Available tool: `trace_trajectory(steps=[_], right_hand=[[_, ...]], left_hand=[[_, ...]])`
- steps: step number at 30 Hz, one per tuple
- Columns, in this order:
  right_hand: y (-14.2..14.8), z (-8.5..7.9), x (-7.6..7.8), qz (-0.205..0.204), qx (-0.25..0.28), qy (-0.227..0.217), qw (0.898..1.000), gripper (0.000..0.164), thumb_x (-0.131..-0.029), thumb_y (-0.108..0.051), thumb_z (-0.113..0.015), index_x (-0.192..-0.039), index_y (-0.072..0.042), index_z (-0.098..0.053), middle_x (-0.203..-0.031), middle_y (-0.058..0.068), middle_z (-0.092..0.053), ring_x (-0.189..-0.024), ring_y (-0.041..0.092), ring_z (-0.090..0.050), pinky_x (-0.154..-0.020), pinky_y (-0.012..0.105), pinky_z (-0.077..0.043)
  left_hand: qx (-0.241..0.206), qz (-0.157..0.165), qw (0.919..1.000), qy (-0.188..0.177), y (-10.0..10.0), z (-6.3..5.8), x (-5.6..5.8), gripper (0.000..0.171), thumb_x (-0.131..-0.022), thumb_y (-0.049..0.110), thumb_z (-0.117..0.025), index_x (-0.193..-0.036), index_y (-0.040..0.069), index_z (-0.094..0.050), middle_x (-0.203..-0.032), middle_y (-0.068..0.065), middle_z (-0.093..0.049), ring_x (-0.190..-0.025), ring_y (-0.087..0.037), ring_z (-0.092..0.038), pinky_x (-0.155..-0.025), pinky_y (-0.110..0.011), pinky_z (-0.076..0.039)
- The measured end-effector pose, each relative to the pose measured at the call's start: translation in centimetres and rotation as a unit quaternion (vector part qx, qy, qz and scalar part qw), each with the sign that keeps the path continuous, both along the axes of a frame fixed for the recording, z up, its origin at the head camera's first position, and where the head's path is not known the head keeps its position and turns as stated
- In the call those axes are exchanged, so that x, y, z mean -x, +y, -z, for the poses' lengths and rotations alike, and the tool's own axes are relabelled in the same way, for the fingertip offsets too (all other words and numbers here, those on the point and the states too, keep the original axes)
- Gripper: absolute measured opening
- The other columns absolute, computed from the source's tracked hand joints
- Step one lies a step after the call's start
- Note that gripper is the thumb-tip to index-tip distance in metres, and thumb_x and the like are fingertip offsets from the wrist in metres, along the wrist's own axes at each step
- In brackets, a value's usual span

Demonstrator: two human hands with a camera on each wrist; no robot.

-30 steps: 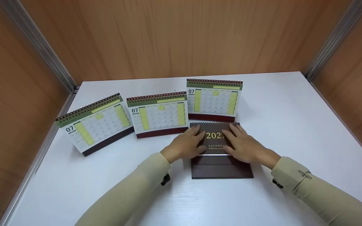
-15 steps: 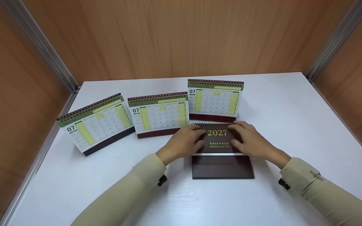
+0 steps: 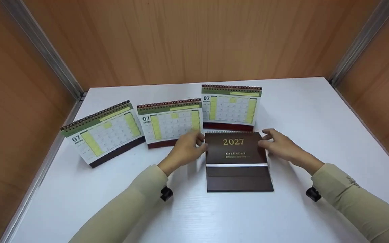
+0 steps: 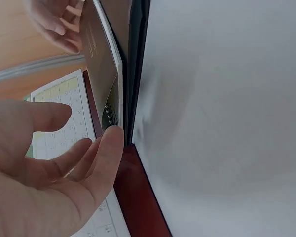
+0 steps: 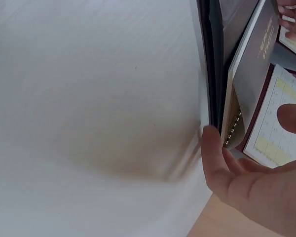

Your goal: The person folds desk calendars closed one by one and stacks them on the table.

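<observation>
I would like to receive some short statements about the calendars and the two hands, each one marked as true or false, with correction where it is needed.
1. The brown calendar bears the year 2027. True.
2. Only two calendars show the month 07. False: three do, the left calendar, the middle calendar and the rear calendar.
3. The left hand is at the left side of the brown calendar. True.
4. A hand covers the number 2027. False: it is uncovered; the right hand is at the right edge.
5. The rear calendar has a dark red base. True.
</observation>
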State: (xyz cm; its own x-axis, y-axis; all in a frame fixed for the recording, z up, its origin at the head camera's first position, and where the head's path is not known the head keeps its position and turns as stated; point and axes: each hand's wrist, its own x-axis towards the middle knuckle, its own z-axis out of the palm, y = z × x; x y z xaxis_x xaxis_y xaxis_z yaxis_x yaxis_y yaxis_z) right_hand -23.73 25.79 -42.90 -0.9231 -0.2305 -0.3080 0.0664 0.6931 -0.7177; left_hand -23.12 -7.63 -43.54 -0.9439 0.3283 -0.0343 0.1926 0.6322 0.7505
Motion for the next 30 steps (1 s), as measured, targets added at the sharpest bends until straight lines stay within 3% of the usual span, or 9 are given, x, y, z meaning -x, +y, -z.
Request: trace_trajectory(steps=[4, 8, 12, 16, 19, 24, 30], right_hand=[[0.5, -0.3, 0.0, 0.022, 0.087, -0.093, 0.992, 0.080, -0.108, -0.031, -0.051, -0.165, 0.010, -0.011, -0.160, 0.036, -0.038, -0.142, 0.045, -0.050, -0.108, 0.046, -0.054], [1.0, -0.6, -0.1, 0.032, 0.139, -0.150, 0.978, 0.082, -0.108, -0.032, -0.050, -0.165, 0.009, -0.006, -0.162, 0.036, -0.034, -0.147, 0.045, -0.044, -0.112, 0.044, -0.052], [1.3, -0.6, 0.0, 0.038, 0.180, -0.186, 0.965, 0.078, -0.110, -0.030, -0.049, -0.165, 0.009, -0.011, -0.160, 0.033, -0.038, -0.142, 0.038, -0.051, -0.111, 0.041, -0.052], [1.6, -0.7, 0.0, 0.055, 0.226, -0.211, 0.949, 0.054, -0.111, -0.026, -0.049, -0.153, 0.007, -0.039, -0.145, 0.021, -0.052, -0.127, 0.025, -0.059, -0.111, 0.041, -0.052], [1.8, -0.6, 0.0, 0.069, 0.255, -0.225, 0.938, 0.041, -0.110, -0.023, -0.049, -0.140, 0.005, -0.054, -0.139, 0.016, -0.058, -0.123, 0.023, -0.062, -0.111, 0.042, -0.052], [2.0, -0.6, 0.1, 0.078, 0.289, -0.250, 0.921, 0.046, -0.111, -0.018, -0.047, -0.148, 0.009, -0.049, -0.148, 0.019, -0.056, -0.129, 0.023, -0.062, -0.115, 0.042, -0.049], [2.0, -0.7, 0.2, 0.109, 0.328, -0.278, 0.896, 0.047, -0.112, -0.019, -0.048, -0.149, 0.008, -0.043, -0.137, 0.013, -0.065, -0.127, 0.023, -0.064, -0.117, 0.043, -0.048]], left_hand=[[-0.051, -0.031, 0.9933, -0.099, -0.6, 0.2, 0.1, 0.038, -0.103, 0.019, -0.069, -0.132, -0.003, -0.061, -0.110, -0.012, -0.070, -0.088, -0.023, -0.071, -0.082, -0.035, -0.060], [-0.110, -0.055, 0.9792, -0.161, -0.9, 0.4, 0.2, 0.043, -0.102, 0.016, -0.069, -0.136, -0.007, -0.057, -0.120, -0.017, -0.070, -0.094, -0.028, -0.075, -0.082, -0.034, -0.064], [-0.145, -0.061, 0.9673, -0.199, -1.1, 0.6, 0.2, 0.044, -0.102, 0.015, -0.068, -0.136, -0.009, -0.057, -0.128, -0.022, -0.067, -0.103, -0.033, -0.076, -0.089, -0.037, -0.064], [-0.183, -0.054, 0.9519, -0.239, -1.1, 0.6, 0.3, 0.046, -0.103, 0.015, -0.065, -0.139, -0.011, -0.052, -0.131, -0.026, -0.067, -0.115, -0.037, -0.073, -0.098, -0.040, -0.061], [-0.212, -0.057, 0.9386, -0.267, -1.0, 0.6, 0.3, 0.046, -0.104, 0.014, -0.062, -0.140, -0.013, -0.049, -0.133, -0.028, -0.066, -0.120, -0.037, -0.071, -0.101, -0.041, -0.059], [-0.237, -0.065, 0.9212, -0.302, -0.7, 0.6, 0.3, 0.046, -0.105, 0.010, -0.061, -0.142, -0.014, -0.049, -0.131, -0.027, -0.066, -0.118, -0.033, -0.071, -0.102, -0.040, -0.059], [-0.239, -0.074, 0.9171, -0.310, -0.7, 0.7, 0.3, 0.044, -0.104, 0.009, -0.061, -0.141, -0.014, -0.051, -0.129, -0.026, -0.067, -0.114, -0.032, -0.072, -0.101, -0.040, -0.060]])
